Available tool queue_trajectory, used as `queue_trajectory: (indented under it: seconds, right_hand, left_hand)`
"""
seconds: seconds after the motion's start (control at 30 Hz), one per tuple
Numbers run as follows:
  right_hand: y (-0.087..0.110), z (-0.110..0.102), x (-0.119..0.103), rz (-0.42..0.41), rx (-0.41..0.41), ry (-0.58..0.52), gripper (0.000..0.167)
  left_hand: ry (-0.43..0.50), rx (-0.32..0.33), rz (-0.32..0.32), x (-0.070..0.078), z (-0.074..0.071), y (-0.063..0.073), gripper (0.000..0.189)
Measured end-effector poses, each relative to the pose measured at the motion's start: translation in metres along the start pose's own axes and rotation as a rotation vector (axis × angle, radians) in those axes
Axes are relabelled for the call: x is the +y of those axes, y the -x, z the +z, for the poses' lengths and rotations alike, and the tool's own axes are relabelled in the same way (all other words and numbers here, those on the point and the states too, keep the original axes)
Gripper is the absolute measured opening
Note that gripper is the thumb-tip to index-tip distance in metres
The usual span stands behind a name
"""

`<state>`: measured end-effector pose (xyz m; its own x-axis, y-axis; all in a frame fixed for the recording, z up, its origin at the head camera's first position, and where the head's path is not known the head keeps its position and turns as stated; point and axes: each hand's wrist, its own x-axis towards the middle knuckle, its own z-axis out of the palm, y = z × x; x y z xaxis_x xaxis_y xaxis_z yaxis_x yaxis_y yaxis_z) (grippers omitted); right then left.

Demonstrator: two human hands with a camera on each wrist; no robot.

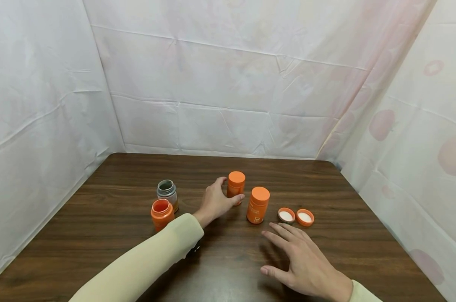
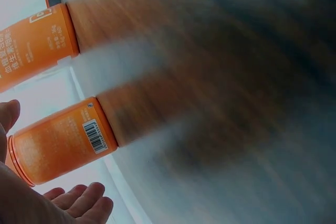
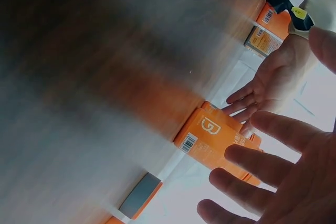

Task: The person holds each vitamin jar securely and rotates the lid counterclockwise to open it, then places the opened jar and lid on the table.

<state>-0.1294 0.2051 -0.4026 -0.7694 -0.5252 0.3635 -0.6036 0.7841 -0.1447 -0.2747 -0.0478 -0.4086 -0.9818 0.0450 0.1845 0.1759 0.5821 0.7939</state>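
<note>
In the head view my left hand point(image 1: 217, 200) is around a capped orange bottle point(image 1: 236, 184), thumb on one side and fingers on the other. The left wrist view shows these fingers point(image 2: 86, 203) fairly straight beside the same bottle point(image 2: 63, 142), with a visible gap to it. A second capped orange bottle point(image 1: 258, 205) stands upright just to the right and nearer. My right hand point(image 1: 301, 260) hovers over the table in front of the second bottle, fingers spread and holding nothing. Both bottles also appear beyond the right hand point(image 3: 283, 177) in the right wrist view, partly overlapping.
Two bottles without caps stand on the left: an orange one point(image 1: 162, 216) and a grey-necked one point(image 1: 167, 193) behind it. Two caps with white insides, one grey-sided point(image 1: 286, 215) and one orange point(image 1: 305, 217), lie upturned on the dark wooden table point(image 1: 118, 197). White curtains point(image 1: 220, 84) surround it.
</note>
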Motion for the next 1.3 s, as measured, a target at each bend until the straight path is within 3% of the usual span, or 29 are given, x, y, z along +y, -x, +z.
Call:
queue_trajectory:
  seconds: [0.4, 0.67, 0.9, 1.3]
  right_hand:
    - [0.000, 0.001, 0.000, 0.002, -0.006, 0.002, 0.073]
    - [0.000, 0.001, 0.000, 0.008, -0.007, -0.003, 0.073]
    - [-0.001, 0.000, 0.001, -0.001, 0.003, -0.007, 0.074]
    - [-0.001, -0.001, 0.000, 0.007, 0.027, -0.008, 0.074]
  left_hand:
    - [-0.011, -0.004, -0.020, 0.003, 0.008, -0.007, 0.079]
    - [0.027, 0.007, 0.004, 0.000, 0.009, -0.011, 0.055]
    - [0.085, 0.037, 0.007, -0.001, 0.005, -0.003, 0.051]
    - [0.085, 0.048, 0.016, 0.001, -0.012, 0.017, 0.052]
